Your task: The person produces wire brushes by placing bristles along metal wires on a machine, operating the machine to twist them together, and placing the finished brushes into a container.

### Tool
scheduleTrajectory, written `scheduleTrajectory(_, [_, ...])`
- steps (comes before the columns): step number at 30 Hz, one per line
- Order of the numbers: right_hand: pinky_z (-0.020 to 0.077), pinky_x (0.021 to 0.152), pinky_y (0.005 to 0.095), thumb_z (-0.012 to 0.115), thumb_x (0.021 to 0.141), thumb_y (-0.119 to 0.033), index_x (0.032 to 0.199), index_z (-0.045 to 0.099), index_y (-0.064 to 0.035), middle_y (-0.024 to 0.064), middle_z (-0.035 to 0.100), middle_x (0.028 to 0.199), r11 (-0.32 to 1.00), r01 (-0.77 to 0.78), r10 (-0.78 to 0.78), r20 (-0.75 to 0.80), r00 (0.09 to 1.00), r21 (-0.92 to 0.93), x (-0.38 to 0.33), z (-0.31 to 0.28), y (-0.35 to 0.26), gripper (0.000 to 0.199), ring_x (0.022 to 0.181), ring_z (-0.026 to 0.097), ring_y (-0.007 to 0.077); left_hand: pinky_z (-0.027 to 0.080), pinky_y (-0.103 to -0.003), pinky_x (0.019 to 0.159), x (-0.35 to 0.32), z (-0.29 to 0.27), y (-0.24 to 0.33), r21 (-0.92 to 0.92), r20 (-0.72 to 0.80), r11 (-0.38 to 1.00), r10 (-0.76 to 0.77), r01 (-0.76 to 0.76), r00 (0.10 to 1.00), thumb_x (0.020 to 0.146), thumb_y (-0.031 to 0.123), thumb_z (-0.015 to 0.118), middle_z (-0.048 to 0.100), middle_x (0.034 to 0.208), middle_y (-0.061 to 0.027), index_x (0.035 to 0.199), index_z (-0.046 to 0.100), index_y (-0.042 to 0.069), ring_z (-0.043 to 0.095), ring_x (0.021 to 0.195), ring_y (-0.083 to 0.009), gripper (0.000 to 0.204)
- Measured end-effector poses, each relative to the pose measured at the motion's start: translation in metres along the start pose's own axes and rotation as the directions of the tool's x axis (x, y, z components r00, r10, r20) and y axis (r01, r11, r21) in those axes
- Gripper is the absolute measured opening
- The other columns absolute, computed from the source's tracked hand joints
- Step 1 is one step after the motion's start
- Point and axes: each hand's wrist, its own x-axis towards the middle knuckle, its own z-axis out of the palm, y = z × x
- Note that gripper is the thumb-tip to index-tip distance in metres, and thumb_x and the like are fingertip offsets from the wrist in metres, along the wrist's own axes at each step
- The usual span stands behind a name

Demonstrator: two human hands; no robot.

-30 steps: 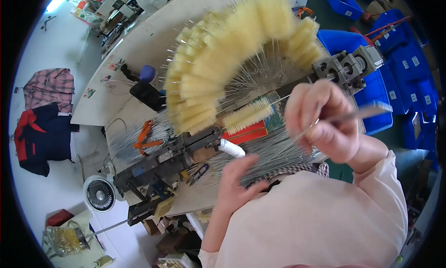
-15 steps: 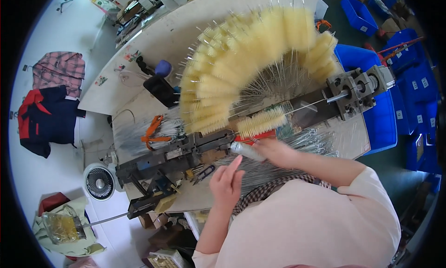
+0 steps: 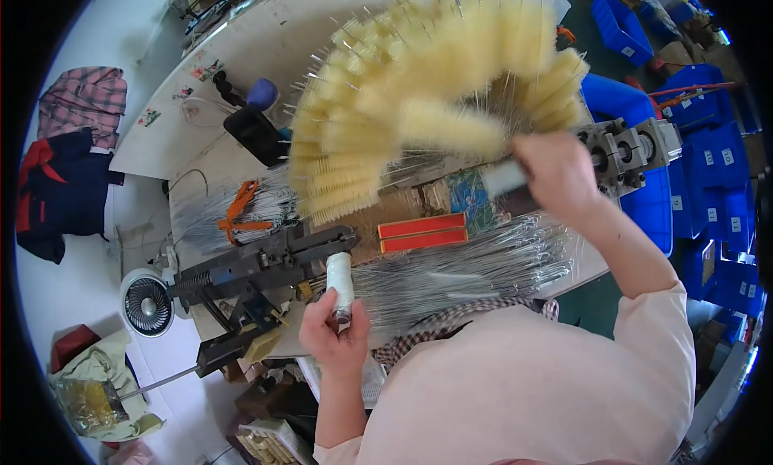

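Observation:
My right hand, smeared by motion, is raised in front of the shaft fixture. Its fingers are closed at the end of a yellow bristle brush, which is blurred and points left across the arched pile of similar yellow brushes. Low on the near side, my left hand grips a white cylinder with a dark lower end, held roughly upright between thumb and fingers. Its top is close to the jaw end of the long dark metal clamp.
Thin metal wires lie in a bundle along the near bench, behind them a red box. The metal shaft fixture stands at the right, beside a blue bin. A white fan is at the left.
The yellow brush has left its place between clamp and shaft and moved up with my right hand. My left hand, previously beside the white cylinder, now holds it further left.

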Motion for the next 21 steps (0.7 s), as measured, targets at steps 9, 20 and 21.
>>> scheduleTrajectory(9, [0.0466,0.063,0.0386,0.048,0.089,-0.027,0.092,0.057,-0.0030,0.0162,0.062,0.076,0.860,-0.427,0.436,0.034,0.900,0.278,0.042,0.011,0.061,0.025,0.072,0.061,0.0285,0.042,-0.034,0.050,0.024,0.025,0.025,-0.026,0.501,0.999,-0.015,0.033,0.866,0.083,0.020,0.060,0.052,0.066,-0.0079,0.085,0.056,0.008,0.055,0.056,-0.0246,0.013])
scheduleTrajectory(20, [0.0434,0.069,0.0256,0.051,0.091,-0.016,0.109,0.059,-0.0070,0.0022,0.063,0.088,0.878,0.132,0.058,-0.376,0.925,0.460,0.014,-0.076,0.039,0.022,0.076,0.054,0.0089,0.043,-0.035,0.046,0.088,0.072,0.064,0.054,0.608,0.893,0.326,-0.447,0.724,0.081,0.024,0.060,0.052,0.062,-0.0042,0.073,0.056,0.012,0.056,0.053,-0.0233,0.014])
scheduleTrajectory(21, [0.0439,0.069,0.0275,0.053,0.087,-0.012,0.108,0.060,-0.0076,0.0031,0.063,0.089,0.841,0.154,-0.028,-0.242,0.970,0.519,0.011,-0.064,0.029,0.022,0.079,0.057,0.0131,0.043,-0.035,0.048,0.084,0.063,0.059,0.075,0.673,0.895,0.280,-0.440,0.684,0.080,0.023,0.060,0.052,0.062,-0.0034,0.072,0.055,0.012,0.056,0.054,-0.0215,0.015])
